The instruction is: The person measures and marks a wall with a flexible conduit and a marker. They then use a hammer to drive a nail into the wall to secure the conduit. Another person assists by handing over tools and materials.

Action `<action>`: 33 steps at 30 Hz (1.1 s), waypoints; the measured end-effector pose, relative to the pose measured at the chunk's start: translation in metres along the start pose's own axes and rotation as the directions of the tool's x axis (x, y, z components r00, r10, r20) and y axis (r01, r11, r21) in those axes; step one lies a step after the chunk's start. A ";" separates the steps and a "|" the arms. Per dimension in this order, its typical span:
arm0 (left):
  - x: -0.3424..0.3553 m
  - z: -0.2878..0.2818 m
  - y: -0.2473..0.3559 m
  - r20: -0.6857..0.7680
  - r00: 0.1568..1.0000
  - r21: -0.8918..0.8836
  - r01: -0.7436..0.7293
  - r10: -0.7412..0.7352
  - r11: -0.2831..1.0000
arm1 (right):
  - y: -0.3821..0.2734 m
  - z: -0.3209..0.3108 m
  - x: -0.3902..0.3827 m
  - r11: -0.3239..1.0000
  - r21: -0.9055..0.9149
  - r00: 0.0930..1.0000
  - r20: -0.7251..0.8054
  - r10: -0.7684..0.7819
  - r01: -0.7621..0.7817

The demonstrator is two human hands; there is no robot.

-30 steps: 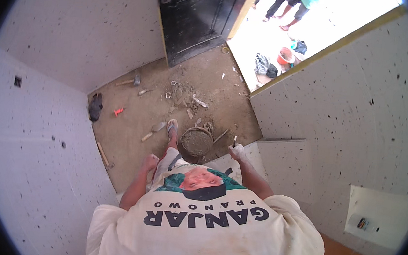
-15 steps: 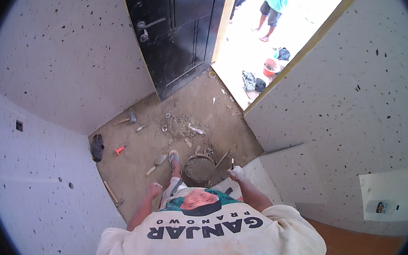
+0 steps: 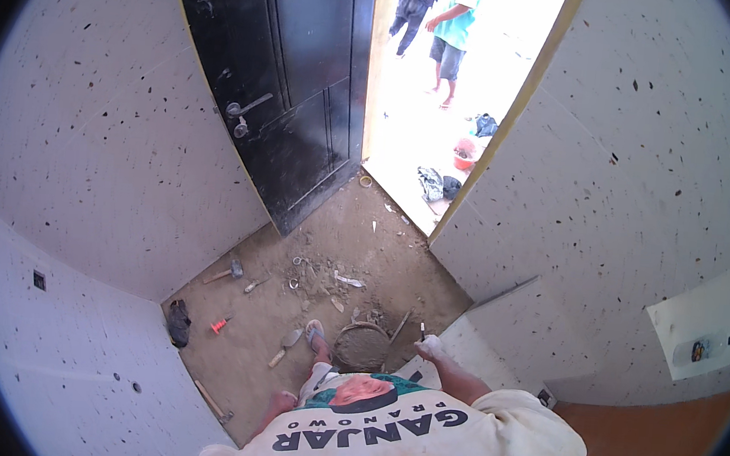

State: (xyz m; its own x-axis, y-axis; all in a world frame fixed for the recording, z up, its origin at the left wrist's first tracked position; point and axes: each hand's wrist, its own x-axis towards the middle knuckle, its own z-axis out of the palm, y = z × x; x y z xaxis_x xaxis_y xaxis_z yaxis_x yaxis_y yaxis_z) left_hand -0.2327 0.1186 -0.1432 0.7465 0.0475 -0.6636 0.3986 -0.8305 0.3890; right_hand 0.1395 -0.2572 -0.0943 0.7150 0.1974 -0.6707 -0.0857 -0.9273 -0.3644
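Note:
My right hand (image 3: pixel 428 347) is closed around a slim dark stick with a pale top (image 3: pixel 422 329), just right of a round bucket of grey mortar (image 3: pixel 361 347) on the floor. My left hand (image 3: pixel 284 399) hangs low beside my shirt, its fingers too small and partly hidden to read. A trowel (image 3: pixel 284 349) lies left of my sandalled foot (image 3: pixel 316 338). Farther left are a hammer (image 3: pixel 231 271), a small orange tool (image 3: pixel 219 325), a dark cloth or bag (image 3: pixel 179 323) and a long-handled tool (image 3: pixel 211 400) along the wall.
A black door (image 3: pixel 281 90) stands open. Outside, two people (image 3: pixel 453 19) stand near a red bucket (image 3: pixel 464 158) and bags (image 3: pixel 430 182). A pale panel (image 3: pixel 476 351) lies along the right wall, which has a recessed niche (image 3: pixel 669 328). Rubble (image 3: pixel 325 285) is scattered on the floor.
My view has tilted upward, so the floor and my body sit lower and more door shows. Outside, more of the two people shows, one with an arm out.

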 end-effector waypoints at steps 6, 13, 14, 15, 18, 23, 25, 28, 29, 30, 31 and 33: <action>-0.002 -0.004 0.009 0.001 0.984 -0.355 0.169 -0.180 0.919 | 0.019 0.021 0.019 0.999 -0.025 0.998 -0.043 -0.035 0.034; 0.017 -0.020 0.005 0.026 0.986 -0.358 0.164 -0.166 0.919 | 0.014 0.023 0.025 0.999 0.007 0.999 -0.034 0.042 -0.042; 0.020 -0.025 0.002 0.022 0.986 -0.359 0.163 -0.167 0.919 | 0.011 0.024 0.024 0.999 0.011 0.998 -0.042 0.041 -0.041; 0.019 -0.026 0.001 0.021 0.986 -0.358 0.163 -0.167 0.919 | 0.008 0.024 0.023 0.999 0.014 0.998 -0.049 0.040 -0.039; 0.020 -0.031 -0.003 0.007 0.983 -0.367 0.171 -0.181 0.914 | -0.005 0.021 0.021 0.999 0.032 0.998 -0.040 0.040 -0.038; 0.027 -0.034 -0.004 -0.011 0.982 -0.380 0.170 -0.188 0.909 | 0.000 0.011 0.018 0.994 0.015 0.993 0.044 0.106 -0.107; 0.026 -0.035 -0.004 -0.011 0.980 -0.382 0.181 -0.200 0.906 | -0.004 0.004 0.007 0.997 0.009 0.996 0.046 0.079 -0.079; 0.032 -0.039 0.000 -0.010 0.980 -0.387 0.179 -0.199 0.904 | 0.003 0.001 0.002 0.995 0.013 0.994 0.048 0.096 -0.097; 0.032 -0.040 0.001 -0.014 0.979 -0.388 0.183 -0.204 0.903 | 0.004 0.000 0.001 0.995 0.010 0.994 0.048 0.101 -0.101; 0.033 -0.040 0.002 -0.017 0.978 -0.390 0.184 -0.207 0.902 | 0.004 0.000 -0.001 0.994 0.007 0.993 0.047 0.107 -0.107; 0.033 -0.041 0.003 -0.016 0.978 -0.389 0.185 -0.207 0.903 | 0.007 0.000 -0.002 0.993 0.006 0.992 0.047 0.117 -0.117; 0.031 -0.043 0.001 -0.019 0.976 -0.389 0.194 -0.218 0.901 | 0.003 -0.006 -0.013 0.993 0.038 0.993 0.050 0.109 -0.111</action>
State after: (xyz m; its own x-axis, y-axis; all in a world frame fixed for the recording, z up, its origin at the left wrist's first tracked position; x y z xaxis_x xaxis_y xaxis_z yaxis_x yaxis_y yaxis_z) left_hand -0.1863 0.1429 -0.1362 0.6515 0.2376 -0.7204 0.7109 -0.5227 0.4705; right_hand 0.1341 -0.2645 -0.0829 0.6660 0.1104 -0.7378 -0.1912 -0.9307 -0.3119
